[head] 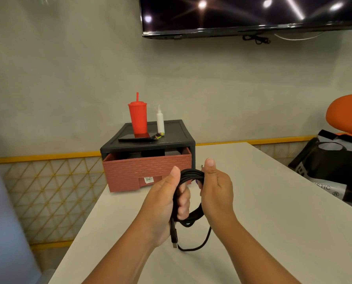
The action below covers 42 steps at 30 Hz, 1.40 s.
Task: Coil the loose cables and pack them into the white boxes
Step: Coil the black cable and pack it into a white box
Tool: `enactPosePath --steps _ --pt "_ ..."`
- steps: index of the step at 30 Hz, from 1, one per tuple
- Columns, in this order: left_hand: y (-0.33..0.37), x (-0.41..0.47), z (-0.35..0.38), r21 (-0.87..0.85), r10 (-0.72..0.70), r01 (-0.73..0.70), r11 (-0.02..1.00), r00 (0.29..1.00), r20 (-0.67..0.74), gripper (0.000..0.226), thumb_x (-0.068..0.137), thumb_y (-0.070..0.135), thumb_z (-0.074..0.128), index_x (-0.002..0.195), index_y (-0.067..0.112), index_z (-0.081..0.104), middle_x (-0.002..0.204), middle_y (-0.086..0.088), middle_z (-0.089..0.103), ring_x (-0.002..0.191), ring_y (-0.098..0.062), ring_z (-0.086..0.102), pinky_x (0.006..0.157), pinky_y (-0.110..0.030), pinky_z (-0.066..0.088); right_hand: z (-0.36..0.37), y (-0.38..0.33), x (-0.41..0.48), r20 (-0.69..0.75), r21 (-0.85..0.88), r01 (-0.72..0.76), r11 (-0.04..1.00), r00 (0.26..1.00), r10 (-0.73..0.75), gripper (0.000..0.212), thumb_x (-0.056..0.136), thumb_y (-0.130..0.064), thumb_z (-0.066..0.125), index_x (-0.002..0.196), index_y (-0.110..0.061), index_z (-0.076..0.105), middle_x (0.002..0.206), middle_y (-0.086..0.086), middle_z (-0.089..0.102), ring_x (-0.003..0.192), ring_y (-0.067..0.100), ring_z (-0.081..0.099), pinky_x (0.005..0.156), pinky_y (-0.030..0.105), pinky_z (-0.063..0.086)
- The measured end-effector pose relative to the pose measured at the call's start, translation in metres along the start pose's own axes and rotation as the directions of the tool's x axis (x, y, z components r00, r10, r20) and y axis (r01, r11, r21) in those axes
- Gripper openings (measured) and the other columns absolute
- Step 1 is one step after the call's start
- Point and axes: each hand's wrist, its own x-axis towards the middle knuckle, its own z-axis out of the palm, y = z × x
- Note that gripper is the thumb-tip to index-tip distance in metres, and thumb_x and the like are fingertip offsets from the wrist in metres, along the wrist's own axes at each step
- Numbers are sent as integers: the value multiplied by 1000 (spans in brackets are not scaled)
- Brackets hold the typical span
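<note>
One black cable (pixel 191 175) hung in a single coil above the worktop (pixel 273 222), gripped by two hands: the left hand (pixel 167 199) curled through the loops, the right hand (pixel 216 191) pinching the coil's top. Its one visible plug (pixel 174 236) dangled below. Beyond stood one drawer unit (pixel 148 171), bearing one red cup (pixel 137 119) and one white bottle (pixel 160 121).

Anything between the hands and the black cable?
Nothing. The left hand and right hand both grip the coiled cable above the table. Its plug hangs loose below the left hand. No white box is in view, so that path cannot be judged.
</note>
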Motion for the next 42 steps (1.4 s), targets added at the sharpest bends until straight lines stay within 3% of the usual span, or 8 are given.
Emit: enactPosePath --steps 3,10,17,22,28,33,37,42 --pt "-3 -1 0 -6 -8 8 1000 1000 -27 44 71 55 49 64 12 43 43 3 29 37 -8 26 42 -19 31 0 3 3 -13 -25 5 1000 1000 -5 55 80 -57 27 47 -18 45 40 -10 45 49 10 44 56 32 43" --pt "-4 -1 0 -51 -7 4 999 999 -54 39 81 40 61 68 11 40 41 6 21 35 -8 19 41 -21 31 0 4 10 39 -239 25 971 999 -16 77 75 -63 17 61 2 55 57 6 53 57 18 48 55 31 36" --pt "-3 -5 -10 -69 -9 1 998 993 -119 38 76 48 48 65 12 42 43 6 17 35 -8 15 37 -21 25 -15 15 16 409 27 -82 996 910 64 56 77 -69 47 51 -19 53 45 -10 44 43 2 39 47 13 32" --pt "8 -1 -19 -217 -1 -33 976 988 -154 35 77 45 47 63 14 42 41 9 18 30 -4 17 34 -19 23 -29 35 16 294 -162 25 986 956 24 32 90 -36 50 64 -21 60 40 -11 45 42 0 41 48 9 33" --pt "11 6 -27 -325 84 -149 934 975 -206 32 84 42 45 73 12 53 40 10 24 32 -3 22 37 -16 28 -16 50 -13 414 -394 132 910 909 48 27 96 -19 49 115 -36 58 56 -27 53 59 -11 53 60 11 36" --pt "12 6 -31 -316 164 -205 926 975 -152 33 82 27 44 103 5 57 51 7 35 42 -6 31 50 -21 34 -5 54 -36 586 -597 268 756 790 182 49 98 -27 38 144 -38 24 102 16 62 87 26 54 70 29 36" --pt "5 5 -27 41 205 -200 979 961 -186 25 92 16 45 116 16 52 58 5 41 55 -8 40 67 -25 34 4 38 -49 664 -635 332 698 696 273 51 98 -28 38 145 -32 20 106 19 59 89 31 54 72 33 40" --pt "-10 5 -31 551 331 -207 808 934 -135 24 98 18 41 107 40 43 87 9 48 85 -2 46 86 -16 35 -1 22 -48 689 -624 303 721 649 323 31 97 -25 41 127 -23 48 118 11 58 100 25 56 83 31 45"
